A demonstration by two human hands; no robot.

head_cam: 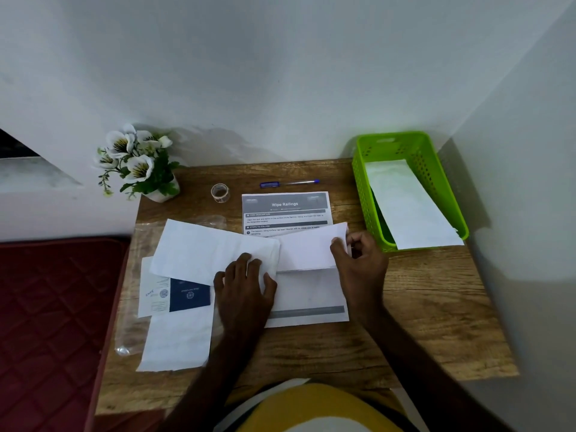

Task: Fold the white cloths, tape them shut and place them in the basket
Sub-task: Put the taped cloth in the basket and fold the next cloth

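Note:
A white cloth lies across the middle of the wooden table. My left hand presses flat on its middle. My right hand pinches the cloth's right end, which is lifted and partly turned over toward the left. Another white cloth lies flat at the table's left front. A folded white cloth rests in the green basket at the back right, its near end hanging over the rim. A roll of clear tape stands at the back, apart from both hands.
A printed sheet lies under the cloth, with a blue pen behind it. A dark blue booklet and a card sit at the left, on a clear plastic bag. A flower pot stands at the back left corner. Walls close the back and right.

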